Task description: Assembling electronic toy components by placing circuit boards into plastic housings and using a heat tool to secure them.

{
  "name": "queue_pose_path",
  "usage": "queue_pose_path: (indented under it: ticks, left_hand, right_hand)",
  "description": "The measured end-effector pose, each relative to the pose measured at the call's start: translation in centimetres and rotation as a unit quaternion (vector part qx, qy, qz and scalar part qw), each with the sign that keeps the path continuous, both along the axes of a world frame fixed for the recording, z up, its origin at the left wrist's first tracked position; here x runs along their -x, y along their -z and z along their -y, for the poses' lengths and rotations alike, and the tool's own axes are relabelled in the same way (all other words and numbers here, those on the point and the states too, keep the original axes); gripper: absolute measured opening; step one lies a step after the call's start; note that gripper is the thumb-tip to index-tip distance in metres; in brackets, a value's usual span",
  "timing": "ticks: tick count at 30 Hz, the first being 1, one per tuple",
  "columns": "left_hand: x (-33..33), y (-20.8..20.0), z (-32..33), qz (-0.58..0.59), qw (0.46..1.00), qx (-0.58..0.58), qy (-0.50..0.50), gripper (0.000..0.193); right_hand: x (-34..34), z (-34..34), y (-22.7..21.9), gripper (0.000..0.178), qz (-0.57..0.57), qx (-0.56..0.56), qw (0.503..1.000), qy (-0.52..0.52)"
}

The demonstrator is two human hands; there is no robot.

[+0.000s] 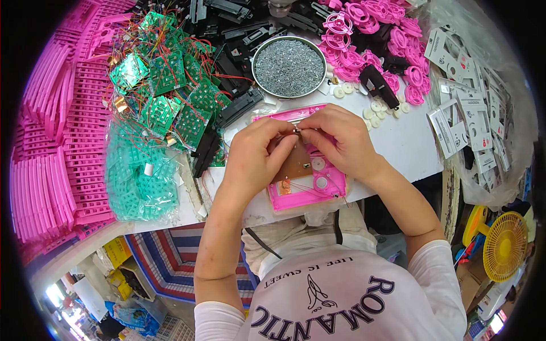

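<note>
A pink plastic housing (277, 200) lies open on the table in front of me. In it sits a brown circuit board (294, 158), with thin wires and a copper-coloured piece (284, 187) near the front edge. Over the board's far edge, my left hand (257, 152) and my right hand (343, 138) meet with fingers bent and pressed together. A tiny dark part (296, 131) shows between their fingertips, too small to name. Beside the board, inside the housing, are pink round parts and a whitish disc (321, 182).
Pink panels (42, 182) are stacked at left, beside wired green circuit boards (168, 74) and a bag of teal parts (139, 182). A bowl of screws (289, 67) stands ahead. Pink rings (352, 57), white discs (375, 111) and printed cards (469, 108) lie to the right.
</note>
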State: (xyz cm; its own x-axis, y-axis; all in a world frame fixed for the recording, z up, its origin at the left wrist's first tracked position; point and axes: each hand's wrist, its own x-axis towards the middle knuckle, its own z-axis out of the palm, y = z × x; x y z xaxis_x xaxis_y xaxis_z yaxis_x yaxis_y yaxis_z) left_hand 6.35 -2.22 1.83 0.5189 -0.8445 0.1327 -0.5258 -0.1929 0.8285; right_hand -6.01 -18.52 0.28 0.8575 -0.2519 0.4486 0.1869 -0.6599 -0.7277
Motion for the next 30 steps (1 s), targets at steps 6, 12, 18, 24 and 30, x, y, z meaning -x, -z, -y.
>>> queue_pose_path:
  ticks: [6, 12, 18, 24, 30]
  left_hand:
    - [-0.6, -0.2, 0.0, -0.044, 0.999, -0.019, 0.006, 0.010]
    - [0.1, 1.0, -0.3, 0.024, 0.998, 0.064, -0.003, 0.008]
    - [0.2, 1.9, -0.7, 0.145, 0.981, 0.122, 0.043, 0.017]
    - [0.3, 1.9, -1.0, 0.166, 0.980, 0.113, 0.010, 0.015]
    - [0.8, 1.4, -0.9, 0.182, 0.978, 0.098, 0.029, 0.015]
  right_hand:
    - [0.0, 0.8, 0.5, 0.022, 0.009, 0.051, 0.998, -0.023]
    - [1.5, -0.1, -0.5, 0.037, -0.009, 0.040, 0.999, -0.019]
    - [1.4, 0.8, -1.2, 0.042, -0.044, 0.150, 0.987, -0.025]
    - [5.4, 5.9, -0.3, 0.037, -0.081, 0.178, 0.975, 0.101]
    - [4.9, 12.7, 0.0, 0.044, -0.070, 0.278, 0.924, 0.251]
